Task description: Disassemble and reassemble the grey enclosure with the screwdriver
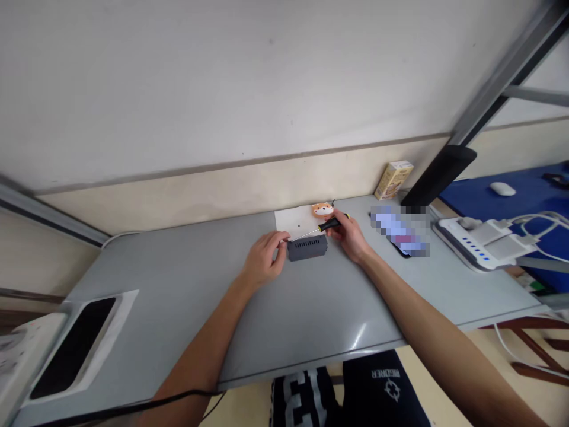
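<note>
My right hand [349, 236] grips a screwdriver [331, 223] by its black and yellow handle. The thin metal shaft slants down leftward, and its tip is at the upper left corner of a dark grey box [307, 249] with a row of slots along its top. At that same corner is my left hand [269, 252], its fingers curled together near the screwdriver tip; whatever they pinch is too small to make out. Behind the box lies a white sheet [288, 221] with a small dark speck on it. An orange and white animal-face item [322, 210] sits by my right fingers.
Right of my hands are a phone [400, 231] with a blurred screen, a yellow carton [393, 179], a black cylinder [438, 178] and a white power strip [478, 243] with plugs and cables. A black-screened device [75, 347] lies on paper at left. A wall borders the desk's back.
</note>
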Demonstrator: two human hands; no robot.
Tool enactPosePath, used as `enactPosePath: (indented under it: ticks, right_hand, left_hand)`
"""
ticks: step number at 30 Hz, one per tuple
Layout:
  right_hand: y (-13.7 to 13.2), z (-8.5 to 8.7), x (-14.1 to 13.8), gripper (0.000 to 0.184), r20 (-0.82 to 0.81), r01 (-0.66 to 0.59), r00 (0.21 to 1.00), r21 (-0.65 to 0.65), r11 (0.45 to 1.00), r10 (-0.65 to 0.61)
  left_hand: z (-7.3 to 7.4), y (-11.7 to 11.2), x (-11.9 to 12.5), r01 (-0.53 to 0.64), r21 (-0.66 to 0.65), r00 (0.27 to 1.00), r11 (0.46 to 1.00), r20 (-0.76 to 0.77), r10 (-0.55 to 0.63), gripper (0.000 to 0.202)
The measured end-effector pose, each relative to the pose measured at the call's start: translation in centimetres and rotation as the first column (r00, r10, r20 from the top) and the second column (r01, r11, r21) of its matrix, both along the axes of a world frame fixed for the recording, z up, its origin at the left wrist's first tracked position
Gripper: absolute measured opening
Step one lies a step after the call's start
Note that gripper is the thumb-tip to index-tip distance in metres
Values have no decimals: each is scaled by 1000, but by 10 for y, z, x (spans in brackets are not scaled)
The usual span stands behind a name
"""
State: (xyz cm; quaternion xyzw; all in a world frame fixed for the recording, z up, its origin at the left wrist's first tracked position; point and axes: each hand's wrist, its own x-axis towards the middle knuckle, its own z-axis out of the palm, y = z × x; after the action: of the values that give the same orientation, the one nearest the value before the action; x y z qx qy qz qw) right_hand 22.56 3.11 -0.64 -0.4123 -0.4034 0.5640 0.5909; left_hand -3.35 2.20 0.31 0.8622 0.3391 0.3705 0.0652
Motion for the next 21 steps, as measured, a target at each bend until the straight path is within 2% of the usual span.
enactPosePath:
  ticks: [11,17,21]
  right_hand:
    - [3,-3,2,49,10,16,1000,-29,999,-16]
    - [3,-4,4,48,-20,17,1000,-50,999,-18]
    - [3,-2,7,43,-68,26,997,-25,999,-28]
  left_hand:
    - [-1,3,-3,51,94,998,994,-36,-48,33]
    - [-1,2,-3,-17,101,999,995,-32,20,34]
    - [-4,3,-3,-18,109,1000,994,-20,21,32]
